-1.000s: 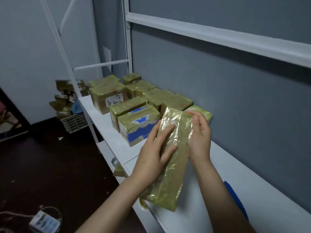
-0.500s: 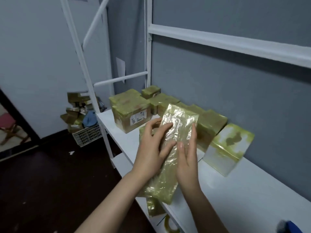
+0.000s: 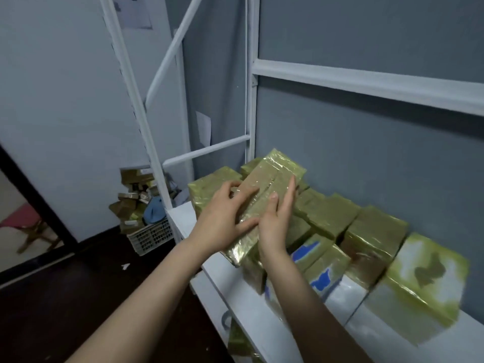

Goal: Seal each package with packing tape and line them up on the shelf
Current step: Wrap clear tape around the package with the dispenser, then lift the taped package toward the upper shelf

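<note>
From my remote seat, the biggest thing in view is the white shelf (image 3: pixel 222 279), which runs along the grey wall from the near right to the far left. A row of taped packages (image 3: pixel 374 231) sits on it, packed side by side against the wall.

The package (image 3: pixel 272 174) I am handling is a long, flat block wrapped in glossy yellowish tape. It is held in the air over the far end of that row. Its long axis runs away from me, the near end low and pointing at my chest, the far end raised and aimed at the rack's corner post.

My left hand (image 3: pixel 222 221) lies on the top face with fingers spread and only loosely bent, pressing rather than wrapping. My right hand (image 3: pixel 275 226) lies along the right edge, fingers straight and thumb on top. I cannot tell if any finger reaches underneath.

A basket (image 3: pixel 149 237) of boxes stands on the floor beyond the shelf.
</note>
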